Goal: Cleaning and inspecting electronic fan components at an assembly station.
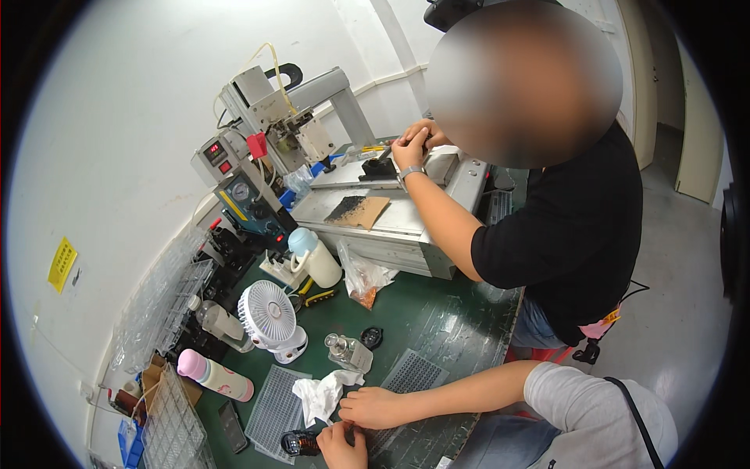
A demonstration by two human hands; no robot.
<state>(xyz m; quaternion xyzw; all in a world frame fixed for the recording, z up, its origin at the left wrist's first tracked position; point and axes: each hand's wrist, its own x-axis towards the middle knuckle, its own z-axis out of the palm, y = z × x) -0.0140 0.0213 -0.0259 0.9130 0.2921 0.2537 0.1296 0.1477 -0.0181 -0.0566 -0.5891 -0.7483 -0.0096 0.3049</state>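
Observation:
At the bottom of the head view, my right hand [371, 408] and my left hand [344, 447] meet over the table. The fingers of both are bent together around a small dark thing, mostly hidden between them. Right beside my left hand is a dark round container [298, 443] with shiny bits in it. A crumpled white cloth [319, 397] lies just beyond my fingers. Under and around the hands are grey perforated trays, one on the left [275, 406] and one partly beneath my right forearm [414, 372].
A glass bottle [349, 353], black cap [372, 338], white fan [268, 316], pink-topped flask [215, 375] and phone [232, 427] stand or lie on the green table [437, 328]. Beyond, a co-worker in a black shirt [570, 227] handles something at a bench machine [375, 227].

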